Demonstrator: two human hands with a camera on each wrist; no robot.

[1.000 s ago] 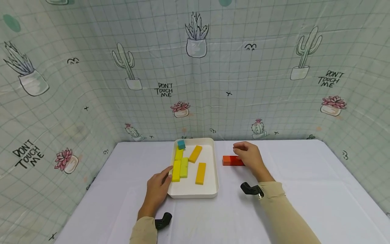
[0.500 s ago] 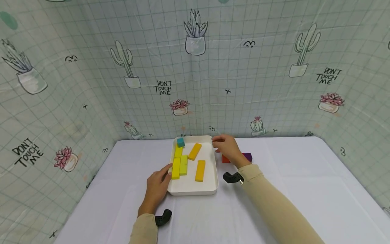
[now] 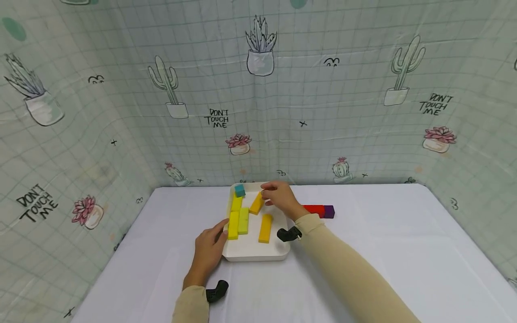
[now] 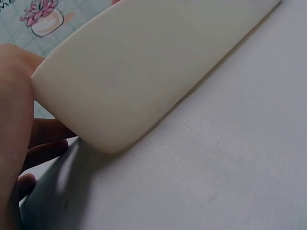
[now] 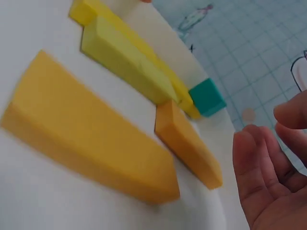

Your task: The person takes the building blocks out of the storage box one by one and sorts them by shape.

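Observation:
A white tray [image 3: 250, 257] [image 4: 144, 72] lies in the middle of the table. It holds a teal cube [image 3: 240, 190] [image 5: 207, 97], two yellow blocks [image 3: 233, 225], a lime block [image 3: 243, 220] [image 5: 124, 67] and two orange blocks [image 3: 265, 228] [image 5: 86, 143]. My left hand [image 3: 208, 251] [image 4: 19, 120] grips the tray's left rim, thumb on top. My right hand [image 3: 276, 197] [image 5: 261, 177] hovers over the tray's far right, fingers loosely curled and holding nothing, just beside the far orange block [image 3: 256, 204] [image 5: 189, 143].
A red block [image 3: 314, 209] and a purple block [image 3: 329, 211] lie end to end on the white tablecloth right of the tray. Cactus-print sheets wall in the table at the back and both sides.
My right hand has left the red block on the table and moved left over the tray. The red and purple blocks now show. My left hand has stayed on the rim.

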